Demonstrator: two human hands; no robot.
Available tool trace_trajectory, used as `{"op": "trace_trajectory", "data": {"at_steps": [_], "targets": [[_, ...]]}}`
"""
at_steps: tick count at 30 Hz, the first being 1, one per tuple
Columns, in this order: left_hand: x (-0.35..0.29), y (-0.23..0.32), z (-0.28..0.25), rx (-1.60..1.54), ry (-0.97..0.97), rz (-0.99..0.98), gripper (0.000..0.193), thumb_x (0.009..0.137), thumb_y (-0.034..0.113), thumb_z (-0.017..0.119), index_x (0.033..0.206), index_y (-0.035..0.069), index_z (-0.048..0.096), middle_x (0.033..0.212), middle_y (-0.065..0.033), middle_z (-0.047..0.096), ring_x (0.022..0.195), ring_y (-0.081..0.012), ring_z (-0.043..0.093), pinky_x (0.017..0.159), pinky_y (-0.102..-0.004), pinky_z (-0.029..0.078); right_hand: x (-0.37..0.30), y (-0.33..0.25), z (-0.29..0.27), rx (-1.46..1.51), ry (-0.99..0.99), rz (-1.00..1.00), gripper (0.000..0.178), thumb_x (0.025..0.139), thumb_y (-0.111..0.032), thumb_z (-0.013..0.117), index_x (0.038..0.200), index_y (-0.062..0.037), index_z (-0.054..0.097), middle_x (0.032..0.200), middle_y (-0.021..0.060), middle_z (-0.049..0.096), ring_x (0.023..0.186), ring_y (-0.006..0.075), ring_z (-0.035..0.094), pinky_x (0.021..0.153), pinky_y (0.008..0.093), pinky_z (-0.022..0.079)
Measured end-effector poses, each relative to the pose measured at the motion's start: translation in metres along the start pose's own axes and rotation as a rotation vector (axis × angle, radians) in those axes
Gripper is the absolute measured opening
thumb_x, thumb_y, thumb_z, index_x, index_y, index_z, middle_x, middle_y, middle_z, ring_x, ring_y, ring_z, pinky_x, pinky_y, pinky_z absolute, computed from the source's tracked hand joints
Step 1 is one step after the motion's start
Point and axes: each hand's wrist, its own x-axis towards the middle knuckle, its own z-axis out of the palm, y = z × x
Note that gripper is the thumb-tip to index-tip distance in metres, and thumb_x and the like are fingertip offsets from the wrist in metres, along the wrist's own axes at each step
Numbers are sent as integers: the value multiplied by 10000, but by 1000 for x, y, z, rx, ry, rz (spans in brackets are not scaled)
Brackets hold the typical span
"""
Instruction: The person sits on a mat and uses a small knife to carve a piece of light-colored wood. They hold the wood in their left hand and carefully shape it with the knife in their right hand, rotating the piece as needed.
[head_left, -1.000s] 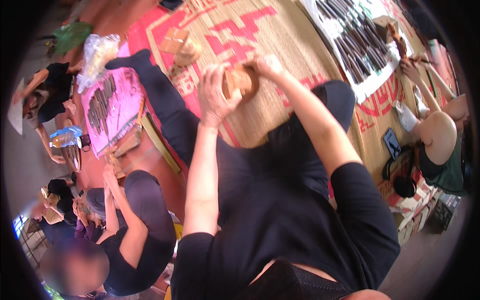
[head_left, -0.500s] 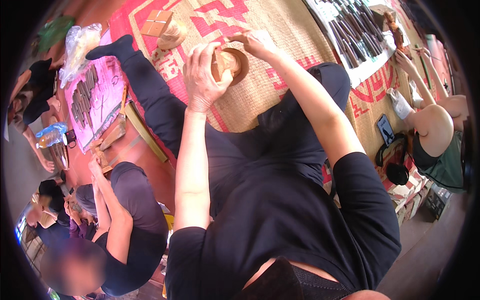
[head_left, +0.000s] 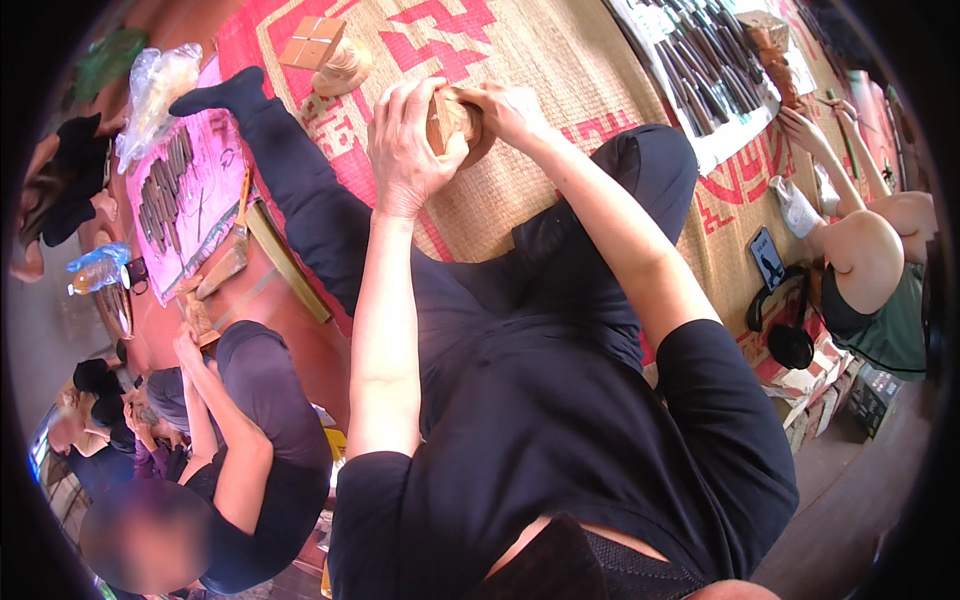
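Observation:
A round, pale carved wooden piece with a broad rim is held over the woven mat in front of me. My left hand wraps its left side, thumb across the near face and fingers over the far edge. My right hand is closed at the far right edge of the same piece, its fingers curled against the rim. Anything small between those fingertips is hidden. Beyond my left hand, a second turned wooden piece lies on the mat beside a square wooden block marked with pale crossing lines.
Carving tools lie in rows on a white cloth at right, near a co-worker's hands. More tools rest on a pink sheet at left. Another person sits at lower left, holding wood. My legs flank the woven mat.
My right hand has come left and slightly down, from just off the wooden piece onto its rim. The piece has tilted in my left hand, which keeps its hold.

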Motion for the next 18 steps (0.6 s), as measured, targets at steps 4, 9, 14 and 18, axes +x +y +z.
{"op": "trace_trajectory", "data": {"at_steps": [4, 9, 14, 18], "targets": [[-7, -12, -3, -52, 22, -17, 598, 671, 151, 698, 1247, 93, 550, 1186, -120, 573, 1141, -318, 541, 1016, -430, 434, -13, 18, 0, -24, -86, 217, 368, 896, -115, 533, 1208, -252, 671, 892, 80, 713, 796, 250, 708, 694, 366, 563], [-10, -24, -7, -96, 53, -56, 610, 655, 147, 709, 1235, 75, 535, 1159, -138, 559, 1127, -337, 530, 1007, -455, 434, -8, -22, -4, -67, 46, 151, 394, 918, -99, 504, 1226, -296, 652, 906, 57, 690, 748, 208, 694, 690, 369, 541], [-6, -16, -5, -79, 14, -30, 604, 680, 141, 689, 1260, 85, 531, 1173, -134, 567, 1136, -332, 539, 1021, -437, 429, -24, 7, -1, 11, -74, 256, 332, 880, -115, 535, 1153, -228, 687, 942, 68, 706, 837, 237, 699, 739, 359, 548], [-12, -22, -7, -68, 58, -35, 599, 686, 144, 682, 1261, 88, 525, 1162, -131, 567, 1122, -332, 541, 1021, -437, 425, -14, -18, -24, -55, -10, 351, 382, 876, -87, 534, 1205, -236, 659, 1001, 70, 713, 849, 234, 704, 736, 340, 549]]}}
